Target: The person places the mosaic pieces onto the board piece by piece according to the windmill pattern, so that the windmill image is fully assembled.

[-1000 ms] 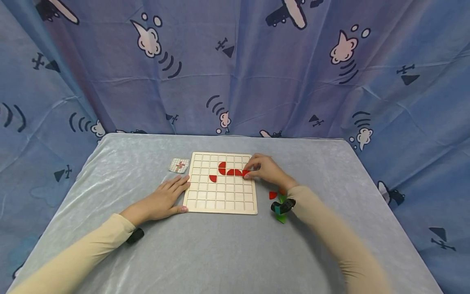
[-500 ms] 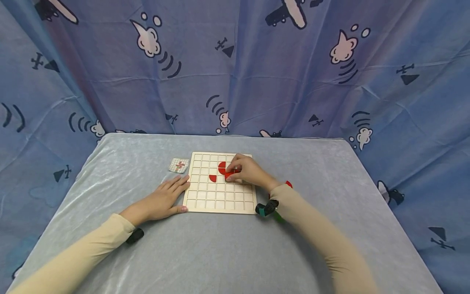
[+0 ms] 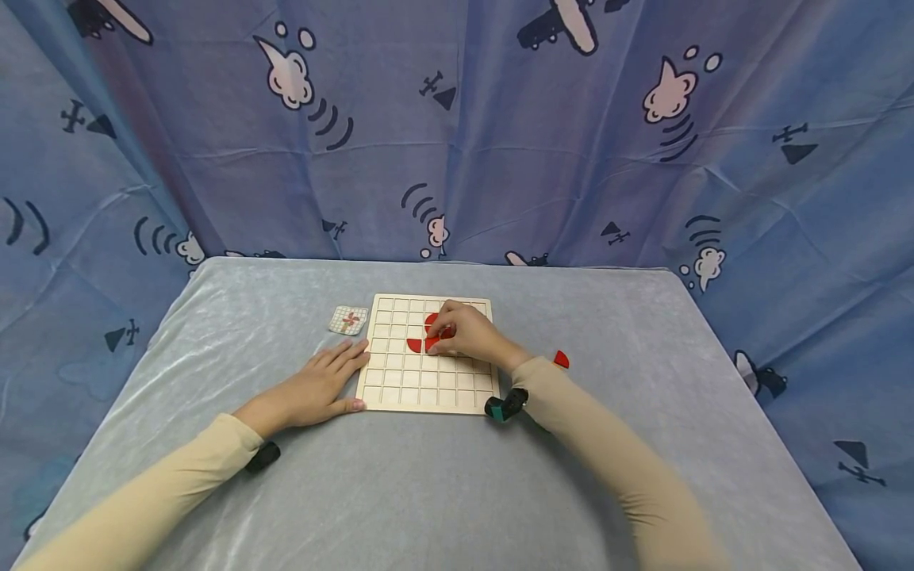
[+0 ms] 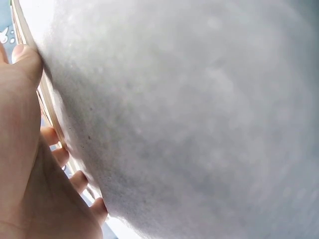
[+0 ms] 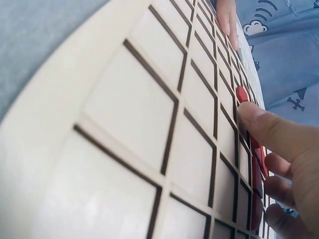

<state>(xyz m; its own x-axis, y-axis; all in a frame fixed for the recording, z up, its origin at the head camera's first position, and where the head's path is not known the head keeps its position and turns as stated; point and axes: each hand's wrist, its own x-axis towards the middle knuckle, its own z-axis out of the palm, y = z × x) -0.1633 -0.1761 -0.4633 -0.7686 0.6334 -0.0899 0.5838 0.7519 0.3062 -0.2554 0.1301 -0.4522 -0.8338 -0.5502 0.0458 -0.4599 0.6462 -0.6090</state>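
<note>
Here's the right hand over the board, thumb and fingers pinching a red piece mid-grid, those fingers masking part of the red cluster. The wrist camera on that side gets the thumb up close, and the grid's dark grooves! The opposite wrist view catches just a sliver of board edge beside blurred cloth. The left hand lies flat, fingers straight against the board's left edge. Plenty of room between board and table sides.
</note>
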